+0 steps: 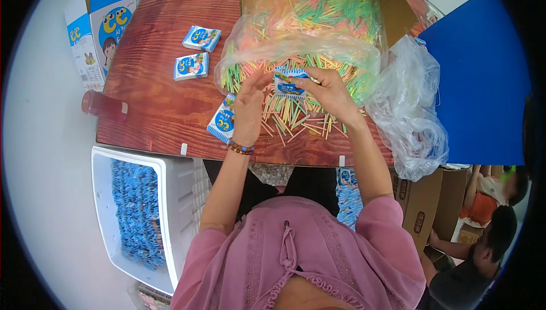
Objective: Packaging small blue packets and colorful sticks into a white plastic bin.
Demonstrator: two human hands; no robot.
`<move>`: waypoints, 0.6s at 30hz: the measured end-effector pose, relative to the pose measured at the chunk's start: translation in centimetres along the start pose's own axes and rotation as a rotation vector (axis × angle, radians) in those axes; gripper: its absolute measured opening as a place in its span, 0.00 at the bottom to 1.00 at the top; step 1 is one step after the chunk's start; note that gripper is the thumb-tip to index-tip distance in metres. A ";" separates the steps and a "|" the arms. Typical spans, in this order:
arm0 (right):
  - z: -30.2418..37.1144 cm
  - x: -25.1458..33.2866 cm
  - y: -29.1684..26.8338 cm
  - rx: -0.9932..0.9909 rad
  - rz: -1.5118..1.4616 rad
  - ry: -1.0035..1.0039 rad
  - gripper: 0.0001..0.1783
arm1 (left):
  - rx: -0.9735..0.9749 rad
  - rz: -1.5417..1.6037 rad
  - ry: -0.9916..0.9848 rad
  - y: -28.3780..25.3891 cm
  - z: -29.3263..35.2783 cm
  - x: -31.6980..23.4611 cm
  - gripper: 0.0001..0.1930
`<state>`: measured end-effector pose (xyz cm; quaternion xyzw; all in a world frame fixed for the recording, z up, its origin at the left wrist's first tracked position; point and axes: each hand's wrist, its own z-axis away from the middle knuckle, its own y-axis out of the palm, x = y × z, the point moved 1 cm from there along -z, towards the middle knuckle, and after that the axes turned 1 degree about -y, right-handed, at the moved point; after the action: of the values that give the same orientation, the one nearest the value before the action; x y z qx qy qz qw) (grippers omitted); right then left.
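Held a small blue-and-white sachet point(285, 86) above the loose pastel sticks point(297, 118) by the mouth of the clear plastic bag point(347, 51). Pinched its right side in the grip of the right hand point(331, 95), thumb across the printed face, crimped ends pointing away from and toward the body. Held the left hand point(249, 105) just left of it, fingers loosely parted; could not tell whether touching. Had three more packets point(191, 67) leftward on the worktop point(151, 108).

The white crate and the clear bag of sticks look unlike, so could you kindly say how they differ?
The white crate is straight-walled and opaque; the clear bag is slack and see-through. The crate holds blue packets; the bag holds loose pink, yellow and green sticks. Both are open, showing their contents.
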<state>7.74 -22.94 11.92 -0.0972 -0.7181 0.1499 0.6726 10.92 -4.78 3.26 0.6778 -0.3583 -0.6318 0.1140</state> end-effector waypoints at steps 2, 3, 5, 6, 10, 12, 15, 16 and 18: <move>-0.1 0.3 0.1 0.004 -0.096 0.006 0.11 | 0.066 -0.100 -0.079 0.6 -0.2 -1.4 0.24; -0.1 0.5 0.3 -0.001 -0.193 0.011 0.11 | 0.139 -0.201 -0.161 1.0 -0.2 -2.1 0.24; 0.0 -0.1 0.7 0.031 -0.184 0.049 0.11 | 0.174 -0.230 -0.190 1.7 -0.4 -2.5 0.19; -0.1 -0.1 1.1 0.033 -0.221 0.034 0.10 | 0.165 -0.230 -0.232 1.5 -0.5 -2.4 0.16; -0.8 -1.0 1.6 0.069 -0.173 0.016 0.11 | 0.069 -0.269 -0.226 1.0 -0.1 -2.2 0.08; -1.1 -1.5 1.8 0.111 -0.086 0.043 0.11 | 0.048 -0.310 -0.226 0.6 0.0 -1.9 0.08; -1.6 -3.1 2.6 0.038 -0.173 0.045 0.10 | -0.030 -0.238 -0.256 0.0 0.1 -1.5 0.08; -1.7 -3.7 2.9 0.042 -0.189 0.042 0.10 | -0.033 -0.241 -0.274 -0.3 0.2 -1.4 0.08; -2.0 -3.8 3.3 0.043 -0.232 0.032 0.10 | -0.041 -0.246 -0.292 -0.7 0.3 -1.6 0.08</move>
<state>9.84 -20.94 7.31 -0.0013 -0.7105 0.0846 0.6986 10.99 -3.19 3.97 0.6150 -0.2726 -0.7399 -0.0035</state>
